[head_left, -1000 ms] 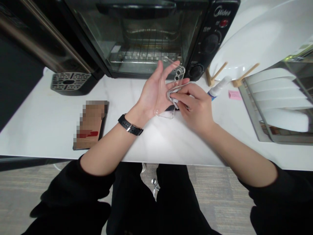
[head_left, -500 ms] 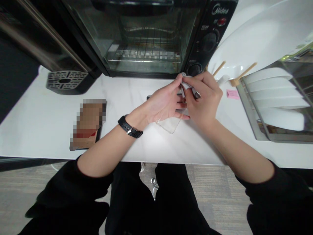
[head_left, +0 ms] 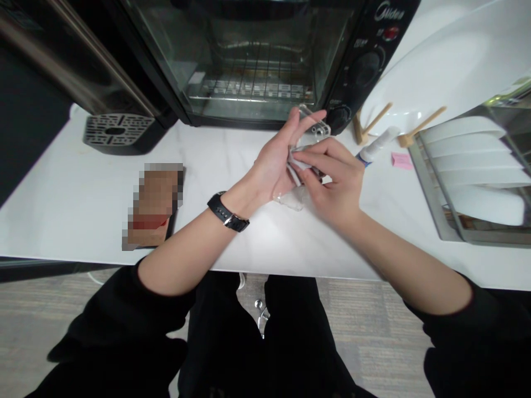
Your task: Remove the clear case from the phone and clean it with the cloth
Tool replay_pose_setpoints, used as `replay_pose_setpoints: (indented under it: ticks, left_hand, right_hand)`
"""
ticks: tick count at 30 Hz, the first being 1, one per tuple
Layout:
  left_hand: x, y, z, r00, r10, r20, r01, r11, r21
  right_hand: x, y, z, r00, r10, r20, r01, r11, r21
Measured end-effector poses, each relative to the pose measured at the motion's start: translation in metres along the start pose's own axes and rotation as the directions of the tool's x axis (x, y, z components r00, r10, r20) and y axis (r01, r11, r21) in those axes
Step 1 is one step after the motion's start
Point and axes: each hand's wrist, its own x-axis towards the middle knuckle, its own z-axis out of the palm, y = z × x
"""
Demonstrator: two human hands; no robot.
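Note:
My left hand (head_left: 274,160) is around a clear phone case (head_left: 296,200), its palm turned toward the right and its fingers partly hidden behind the case and the other hand. The case's camera cutouts show at its upper end, near the oven. My right hand (head_left: 338,179) pinches a crumpled grey cloth (head_left: 299,159) between thumb and fingers. That cloth presses in against the case beside my left palm. Both hands are above the white counter (head_left: 244,249).
A black toaster oven (head_left: 191,119) stands behind my hands. At the left are a machine with a drip tray (head_left: 112,132) and a pixelated flat item (head_left: 153,204). To the right sit a white bottle (head_left: 375,146), a pink note (head_left: 401,161) and a rack (head_left: 446,235) of white dishes.
The case's upper end with the cutouts has come into view. My right hand and the cloth have moved down and left along the case, toward my left palm.

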Motion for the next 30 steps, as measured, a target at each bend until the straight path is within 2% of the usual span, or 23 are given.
replay_pose_setpoints:
  ticks: [4,7,10,17,24,28,30]
  left_hand:
    - [0.001,0.006,-0.01,0.999,0.043,0.015,-0.042,0.998,-0.053]
    - [0.003,0.009,-0.016,0.998,0.066,-0.018,-0.067,0.996,-0.058]
    - [0.005,0.011,-0.018,0.996,0.088,-0.033,-0.09,0.995,-0.049]
    - [0.001,0.019,-0.019,0.993,0.117,-0.035,-0.12,0.988,-0.102]
    - [-0.007,0.031,-0.01,0.99,0.142,-0.016,-0.142,0.986,-0.09]
    - [-0.007,0.031,-0.002,0.996,0.092,-0.023,-0.093,0.993,-0.075]
    - [-0.006,0.028,-0.001,0.998,0.061,-0.013,-0.061,0.996,-0.068]
  right_hand:
    - [-0.004,-0.004,0.002,0.987,-0.098,0.127,0.086,0.992,0.093]
    - [-0.004,-0.004,0.001,0.96,-0.169,0.224,0.139,0.979,0.146]
    - [-0.003,-0.001,0.0,0.938,-0.223,0.266,0.188,0.97,0.151]
    - [-0.001,0.008,-0.005,0.916,-0.286,0.283,0.282,0.958,0.053]
    - [0.003,0.013,-0.011,0.939,-0.21,0.272,0.249,0.961,-0.118]
    - [0.004,0.016,-0.013,0.959,-0.195,0.206,0.24,0.945,-0.221]
    - [0.004,0.018,-0.013,0.973,-0.157,0.17,0.196,0.951,-0.241]
